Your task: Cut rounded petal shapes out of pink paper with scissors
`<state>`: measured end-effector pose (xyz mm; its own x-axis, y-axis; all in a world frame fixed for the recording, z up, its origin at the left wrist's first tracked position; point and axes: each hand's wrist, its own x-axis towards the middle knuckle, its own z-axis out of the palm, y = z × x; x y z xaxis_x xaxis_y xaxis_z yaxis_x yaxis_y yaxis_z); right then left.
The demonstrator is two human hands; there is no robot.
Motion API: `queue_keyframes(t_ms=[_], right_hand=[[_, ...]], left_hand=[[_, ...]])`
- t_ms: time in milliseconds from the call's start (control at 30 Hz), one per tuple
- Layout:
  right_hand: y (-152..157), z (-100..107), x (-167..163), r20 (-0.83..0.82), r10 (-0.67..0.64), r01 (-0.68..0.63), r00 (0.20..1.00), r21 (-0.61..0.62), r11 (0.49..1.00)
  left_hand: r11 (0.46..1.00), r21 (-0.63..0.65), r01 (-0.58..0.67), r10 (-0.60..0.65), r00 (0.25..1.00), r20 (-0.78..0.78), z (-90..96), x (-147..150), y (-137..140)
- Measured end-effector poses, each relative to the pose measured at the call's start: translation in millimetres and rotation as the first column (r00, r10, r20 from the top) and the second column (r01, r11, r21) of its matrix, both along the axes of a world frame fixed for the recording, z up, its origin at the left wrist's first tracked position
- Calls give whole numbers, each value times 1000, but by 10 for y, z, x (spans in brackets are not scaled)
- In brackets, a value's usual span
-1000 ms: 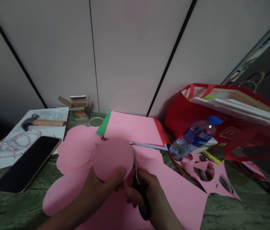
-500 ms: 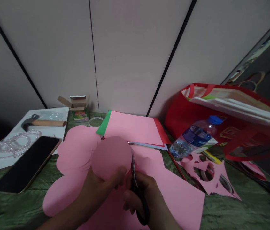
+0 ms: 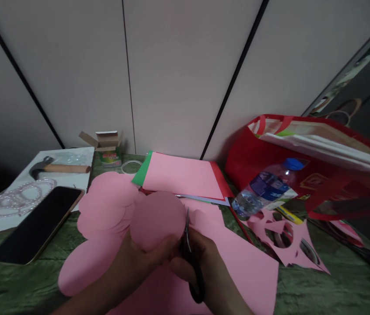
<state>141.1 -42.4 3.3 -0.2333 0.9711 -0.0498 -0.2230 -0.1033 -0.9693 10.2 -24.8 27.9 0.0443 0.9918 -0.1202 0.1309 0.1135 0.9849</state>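
A round pink paper disc [image 3: 157, 218] is pinched in my left hand [image 3: 142, 258], thumb on top and fingers behind it. My right hand [image 3: 204, 262] is closed round black-handled scissors [image 3: 187, 236], whose blades point up along the disc's right edge. Whether the blades touch the paper, I cannot tell. Under both hands lies a large pink sheet [image 3: 247, 267]. Several cut pink discs [image 3: 109, 197] overlap in a pile to the left, behind my left forearm.
To the left lie a phone [image 3: 37, 227], bead strings [image 3: 20, 197] and a hammer [image 3: 63, 168]. An open small box [image 3: 110, 155] stands behind. Coloured sheets [image 3: 185, 175] lie ahead. At right are a tilted water bottle [image 3: 263, 188], pink offcuts [image 3: 286, 240] and a red bag [image 3: 247, 148].
Both hands, with the disc and scissors, have shifted slightly to the right. The disc has dipped a little, and the scissor blades look closer together. Objects around them have not moved.
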Motion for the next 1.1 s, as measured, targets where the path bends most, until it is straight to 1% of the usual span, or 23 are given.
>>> queue_keyframes(t_ms=[100,233,400,600,767,900,1100], right_hand=[[3,-6,-7,-17,-13,12,1000,-16,1000],[8,-6,-19,22,-14,15,1000,-30,999],[10,-25,-47,46,-87,88,995,-17,996],[5,-33,-41,36,-67,67,997,-2,998],[2,-15,-21,38,-42,43,998,-28,999],[-9,2,-11,50,-50,51,998,-30,998],[-4,16,-15,74,-54,56,996,-34,998]], left_hand=[[1000,18,-1,1,1000,-4,22,7,2],[999,8,-39,39,998,-47,24,1,4],[999,4,-43,43,996,-80,-8,-30,14],[999,-8,-35,34,993,-109,0,-40,23],[1000,-3,-27,27,998,-53,29,-27,22],[1000,-17,-19,19,1000,-20,58,-10,21],[999,14,52,-52,998,19,68,-21,47]])
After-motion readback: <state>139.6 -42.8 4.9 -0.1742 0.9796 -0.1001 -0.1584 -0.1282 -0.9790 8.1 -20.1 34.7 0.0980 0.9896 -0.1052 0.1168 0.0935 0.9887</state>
